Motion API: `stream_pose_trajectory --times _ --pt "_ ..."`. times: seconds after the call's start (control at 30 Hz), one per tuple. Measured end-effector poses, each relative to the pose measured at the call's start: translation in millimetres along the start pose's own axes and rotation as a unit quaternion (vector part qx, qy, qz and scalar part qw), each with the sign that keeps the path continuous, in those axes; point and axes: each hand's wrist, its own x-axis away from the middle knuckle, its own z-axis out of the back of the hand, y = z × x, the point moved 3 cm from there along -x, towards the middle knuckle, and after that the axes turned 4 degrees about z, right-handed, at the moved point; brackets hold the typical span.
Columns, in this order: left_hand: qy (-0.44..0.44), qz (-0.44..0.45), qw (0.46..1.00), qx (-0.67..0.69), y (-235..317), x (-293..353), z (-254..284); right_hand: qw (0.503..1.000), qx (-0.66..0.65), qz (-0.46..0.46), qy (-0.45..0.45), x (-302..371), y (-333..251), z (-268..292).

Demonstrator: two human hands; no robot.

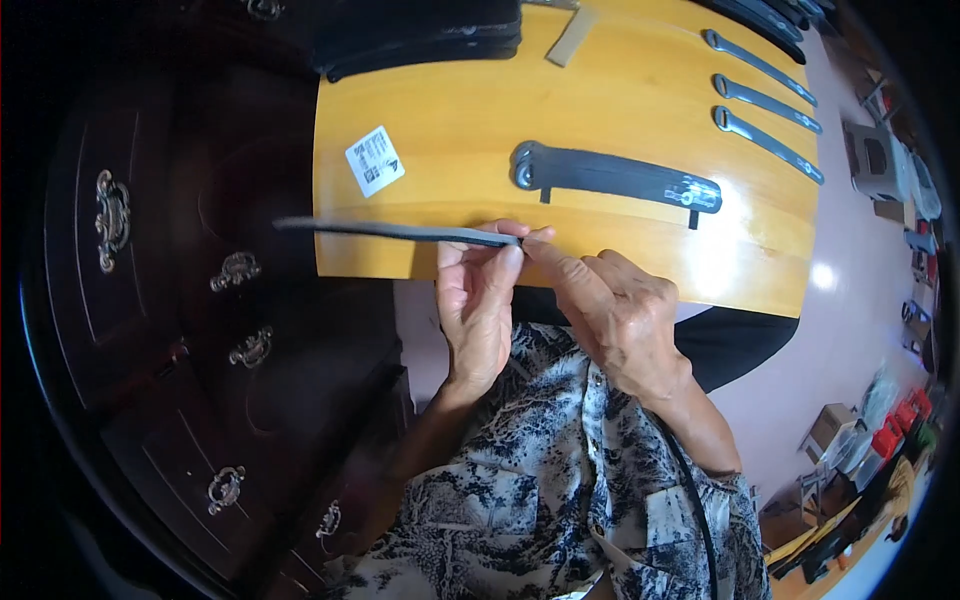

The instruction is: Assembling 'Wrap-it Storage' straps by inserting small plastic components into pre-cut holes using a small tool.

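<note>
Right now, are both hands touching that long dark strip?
Touching. The head view shows the left hand and right hand pinching the dark strip at its end.

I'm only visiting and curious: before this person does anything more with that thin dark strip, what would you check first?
1. Left hand has a grip on the dark strip: ok.
2. Right hand fingertips meet the strip's end: ok.
3. Strip hangs level, free end beyond the yellow board: ok.
4. Wide strap lies apart from the hands: ok.
5. Three grey straps lie at the far edge: ok.
6. Strip's surface condition: cannot tell.
</note>
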Motion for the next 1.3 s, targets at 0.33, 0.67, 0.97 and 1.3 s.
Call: stream_pose_trajectory --times 0.33,0.67,0.97,1.3 --pt "-0.003 0.069 0.997 0.033 -5 10 16 0.991 -0.112 -0.065 -0.034 8 5 -16" --pt "0.019 0.1 0.994 0.027 -10 13 15 0.904 -0.334 -0.235 -0.128 4 11 -23" --pt "-0.013 0.15 0.986 -0.068 -3 15 26 0.964 -0.227 -0.135 -0.046 10 10 -25" --pt "0.075 0.053 0.991 -0.097 -17 23 9 0.988 -0.052 -0.144 -0.029 15 -6 -25"
